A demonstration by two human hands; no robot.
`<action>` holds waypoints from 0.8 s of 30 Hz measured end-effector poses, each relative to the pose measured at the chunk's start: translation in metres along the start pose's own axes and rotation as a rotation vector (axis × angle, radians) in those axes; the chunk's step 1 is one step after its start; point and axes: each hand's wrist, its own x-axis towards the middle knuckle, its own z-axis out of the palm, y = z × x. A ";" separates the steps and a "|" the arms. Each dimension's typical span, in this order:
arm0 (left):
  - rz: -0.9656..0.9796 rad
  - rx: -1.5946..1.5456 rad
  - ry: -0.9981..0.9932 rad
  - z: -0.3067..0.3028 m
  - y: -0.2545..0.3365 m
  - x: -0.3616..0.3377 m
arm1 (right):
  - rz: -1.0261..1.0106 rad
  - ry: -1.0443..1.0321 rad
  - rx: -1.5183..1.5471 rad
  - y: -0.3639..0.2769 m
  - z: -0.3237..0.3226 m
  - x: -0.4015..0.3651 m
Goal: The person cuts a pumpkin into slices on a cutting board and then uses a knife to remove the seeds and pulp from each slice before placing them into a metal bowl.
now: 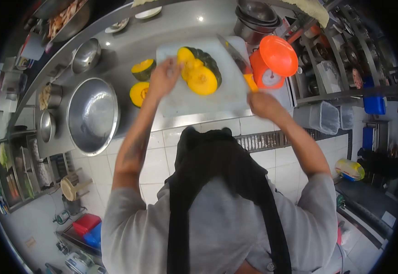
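Right hand (pixel 262 104): gripping knife (pixel 239 63) | left hand (pixel 165 76): blurred beside pumpkin (pixel 202 79), grip unclear | risk: unsteadied pumpkin may roll, deflecting knife

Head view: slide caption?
Right hand gripping an orange-handled steel knife, left hand near a green-skinned, yellow-fleshed cut squash on a pale rectangular cutting board.

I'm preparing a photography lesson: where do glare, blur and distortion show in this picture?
Head view: wide-angle distortion bows the scene inside black corners; glare spots the steel counter; motion blur softens the left hand, while the large steel bowl looks sharper.
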 end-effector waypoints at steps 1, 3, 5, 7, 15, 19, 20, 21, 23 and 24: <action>-0.048 -0.003 -0.039 0.000 0.011 0.033 | 0.036 0.165 0.001 0.000 -0.002 0.021; 0.081 0.054 0.065 0.039 -0.027 0.087 | 0.069 0.321 -0.012 0.002 0.004 0.048; -0.112 -0.127 -0.091 0.051 -0.018 0.107 | 0.285 0.456 -0.122 0.008 0.032 0.073; -0.311 -0.311 -0.267 0.061 -0.020 0.099 | 0.308 0.522 -0.092 0.005 0.050 0.073; -0.275 -0.696 -0.050 0.033 -0.048 -0.018 | 0.504 0.148 0.468 -0.001 0.028 0.034; -0.509 -0.581 -0.194 0.012 -0.030 -0.011 | 0.474 0.176 0.634 -0.015 0.015 -0.007; -0.522 -0.597 -0.168 0.018 -0.033 -0.013 | 0.485 0.175 0.767 -0.024 -0.001 -0.019; -0.549 -0.656 -0.130 0.025 -0.038 -0.018 | 0.465 0.159 0.745 -0.032 -0.014 -0.030; -0.574 -0.704 -0.080 0.024 -0.039 -0.023 | 0.447 0.138 0.905 -0.043 -0.029 -0.045; -0.620 -0.804 -0.009 0.022 -0.033 -0.033 | 0.439 0.134 0.906 -0.042 -0.027 -0.045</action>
